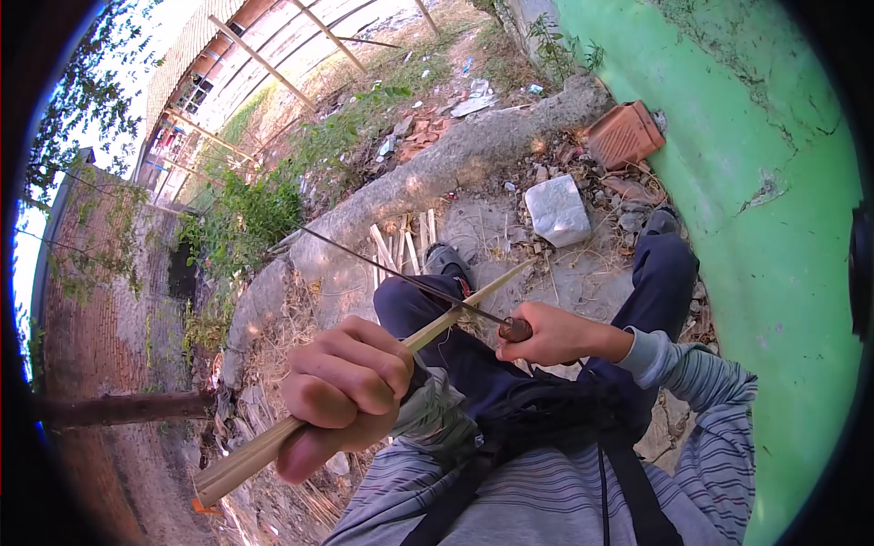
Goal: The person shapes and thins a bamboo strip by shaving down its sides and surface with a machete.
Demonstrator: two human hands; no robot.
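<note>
Wooden stick (pixel 253 459) in play, slanting from lower left up to the middle of the frame, its thin end out over the gap between the knees. Left hand (pixel 346 387) is wrapped full round it, right hand (pixel 564 335) clamped on the handle of a long, thin knife (pixel 478 312). Blade's across the wood just beyond the left fist, and here's the worry: those knuckles sit on the near side of the edge, so a stroke drawn back towards the body, or a skid off a hard spot, could run the steel into them.

Nothing visible props the far end, so pressing hard could roll or flex the stick and throw the edge off line. And watch that left knee (pixel 401 305), close under the crossing in this view; a push that breaks through too suddenly might carry down into the trouser leg. Plenty of blade reaches out to the upper left as well, easy to lose track of with attention on the cut. Dark straps (pixel 546 400) bunch near the right wrist; a snag there could jerk the stroke.
</note>
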